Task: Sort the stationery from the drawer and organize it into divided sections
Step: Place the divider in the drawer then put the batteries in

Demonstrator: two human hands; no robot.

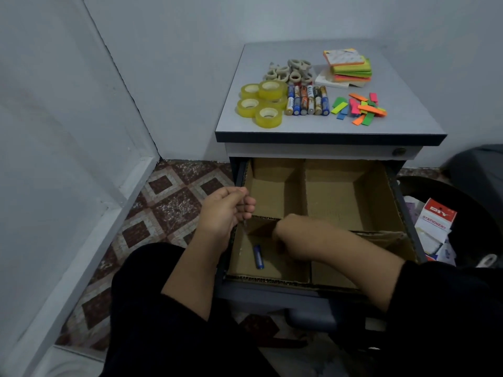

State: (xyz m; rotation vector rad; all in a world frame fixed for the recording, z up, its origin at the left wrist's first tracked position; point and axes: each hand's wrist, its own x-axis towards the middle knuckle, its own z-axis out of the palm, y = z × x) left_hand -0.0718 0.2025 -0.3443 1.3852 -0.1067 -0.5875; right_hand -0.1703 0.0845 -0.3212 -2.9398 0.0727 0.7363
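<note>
The drawer [396,202] is pulled out and lined with cardboard dividers [303,186] that form several sections. One blue battery [258,257] lies in the near-left section. My right hand [285,235] reaches down into that section beside the battery, its fingers hidden behind the wrist. My left hand [226,210] hovers at the drawer's left edge with curled fingers pinching a thin greyish item [243,213], too blurred to name. On the cabinet top [408,115] lie yellow tape rolls [262,103], a row of batteries [307,100], small grey rolls [290,70], sticky-note pads [347,68] and coloured flags [360,108].
The cabinet stands in a corner with a wall [68,104] on the left. A patterned tile floor [168,202] lies to the left of the drawer. To the right, a dark bin [462,213] holds stationery packaging [436,219].
</note>
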